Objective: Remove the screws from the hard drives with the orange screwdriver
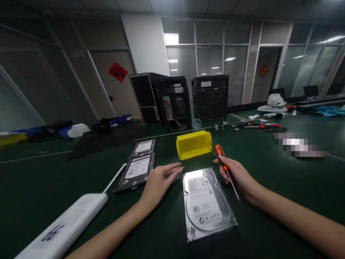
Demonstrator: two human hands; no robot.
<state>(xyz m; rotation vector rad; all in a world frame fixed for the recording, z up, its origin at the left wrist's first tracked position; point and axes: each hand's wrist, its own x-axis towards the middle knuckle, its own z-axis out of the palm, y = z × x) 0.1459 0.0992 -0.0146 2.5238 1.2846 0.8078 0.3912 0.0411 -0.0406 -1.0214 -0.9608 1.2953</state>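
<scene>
A silver hard drive [206, 205] lies label up on the dark green table in front of me. My right hand [235, 174], to its right, is closed round a screwdriver [221, 153] with an orange and black handle. The screwdriver's thin metal shaft points down and to the right, beside the drive rather than on it. Just off the drive's upper left corner is my left hand [161, 180], fingers stretched out and nothing visible in them. Two more hard drives, a nearer one [137, 169] and a farther one [143, 147], lie behind and left of that hand.
Beyond the drive a yellow plastic bin [194, 144] rests on its side, its opening towards me. A white power strip [67, 225] with a cable occupies the left front. Black computer cases [210, 97] stand at the back. Pliers and other tools [269, 126] lie at the right.
</scene>
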